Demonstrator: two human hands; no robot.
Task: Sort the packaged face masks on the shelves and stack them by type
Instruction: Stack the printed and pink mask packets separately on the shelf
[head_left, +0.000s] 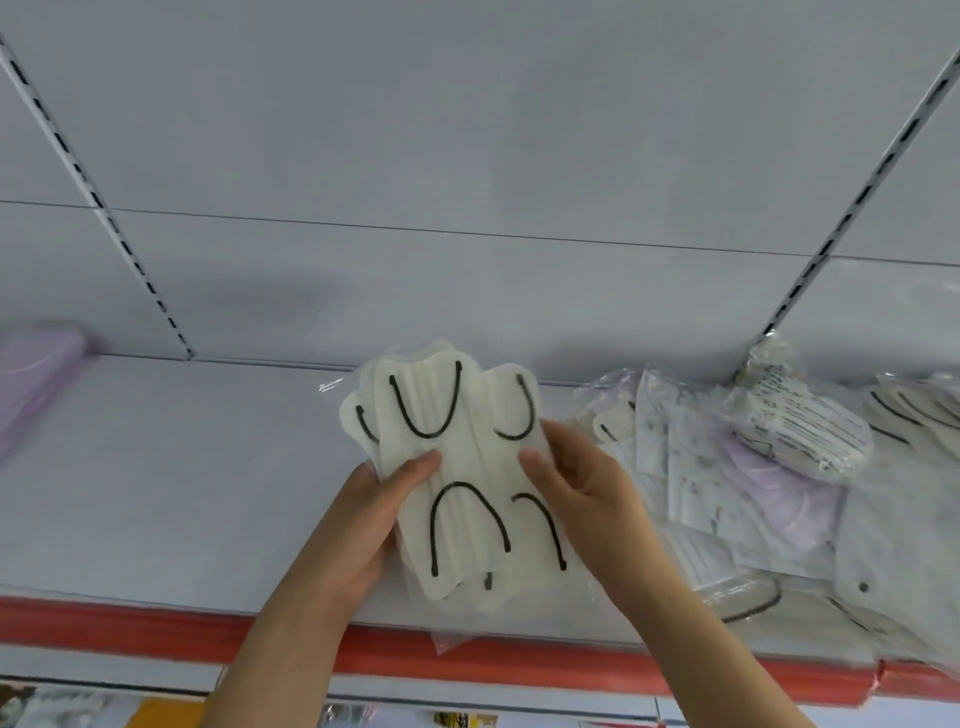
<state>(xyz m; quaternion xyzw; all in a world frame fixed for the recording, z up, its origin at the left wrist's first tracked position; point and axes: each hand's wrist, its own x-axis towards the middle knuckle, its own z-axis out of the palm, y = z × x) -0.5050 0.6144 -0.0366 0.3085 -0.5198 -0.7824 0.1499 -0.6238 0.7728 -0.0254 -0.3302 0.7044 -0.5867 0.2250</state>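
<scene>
Cream masks (457, 467) – gripped between both hands (582, 488).

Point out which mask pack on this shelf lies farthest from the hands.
The purple mask pack at the shelf's far left edge. The others lie heaped at the right, close beside the right hand.

The cream masks (457, 467) look like soft, matt pleated cloth with black cord ear loops, sealed in thin, clear, glossy plastic wrap that shows at the edges. The shelf (171, 467) and the back panel (467, 130) look like smooth painted metal with a dull grey-white sheen, the slotted uprights (852, 208) like metal too, and the red edge strip (130, 629) like smooth plastic. The heap of packets (753, 478) to the right is crinkled transparent film, shiny in places, over matt white and lilac fabric and a printed paper-like insert.
</scene>
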